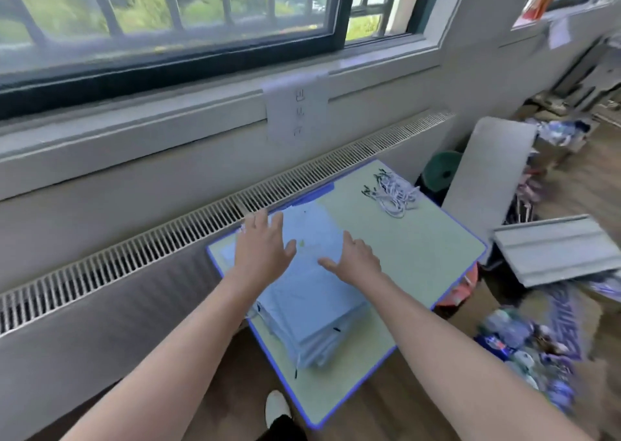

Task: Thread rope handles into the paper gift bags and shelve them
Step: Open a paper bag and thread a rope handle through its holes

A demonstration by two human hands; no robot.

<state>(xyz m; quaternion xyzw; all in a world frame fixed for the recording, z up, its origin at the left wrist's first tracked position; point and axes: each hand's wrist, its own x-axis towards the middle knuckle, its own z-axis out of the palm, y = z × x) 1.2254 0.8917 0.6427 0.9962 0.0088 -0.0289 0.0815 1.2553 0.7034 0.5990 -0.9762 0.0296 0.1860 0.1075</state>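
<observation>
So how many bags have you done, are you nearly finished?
Hard to count. Some bags in the stack of light blue bags seem threaded: black rope tips poke from its near edges. Right now the left hand and right hand are spread open over the top bag, holding no rope. The pile of white rope handles waits at the table's far corner, and nothing looks shelved.

My arms are bare from the frame's lower edge right up to the wrists — no sleeve shows on either one. My left hand and my right hand wear nothing: no glove, ring, watch or band. Down by the floor I see my white shoe — its toe rounded — and above it a dark trouser leg.
</observation>
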